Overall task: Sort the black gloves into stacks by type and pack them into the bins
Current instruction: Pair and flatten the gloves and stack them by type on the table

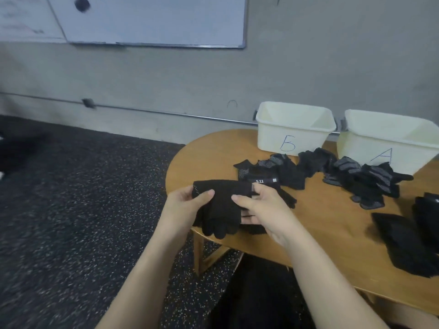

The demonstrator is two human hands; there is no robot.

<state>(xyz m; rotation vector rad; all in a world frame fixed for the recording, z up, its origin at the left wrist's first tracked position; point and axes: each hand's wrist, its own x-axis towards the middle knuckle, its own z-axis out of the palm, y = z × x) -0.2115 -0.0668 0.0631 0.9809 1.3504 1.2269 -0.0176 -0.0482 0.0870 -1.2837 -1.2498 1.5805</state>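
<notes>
Both of my hands hold one black knit glove [222, 207] above the left end of the wooden table [332, 224]. My left hand [187, 205] grips its left edge, thumb on top. At the glove's right side, by the cuff, my right hand [263, 210] pinches it. The glove's fingers hang down toward me. A loose pile of black gloves [316, 172] lies across the table in front of two cream bins, bin B [294, 129] and bin A [389, 141]. One glove in the pile shows a 5.11 label [261, 181]. A flat stack of black gloves [408, 245] lies at the right.
The bins stand at the table's far edge against a grey wall [166, 86]. Dark speckled floor [71, 210] stretches to the left of the table. A whiteboard [147, 20] hangs on the wall above. More dark gloves [427, 210] sit at the frame's right edge.
</notes>
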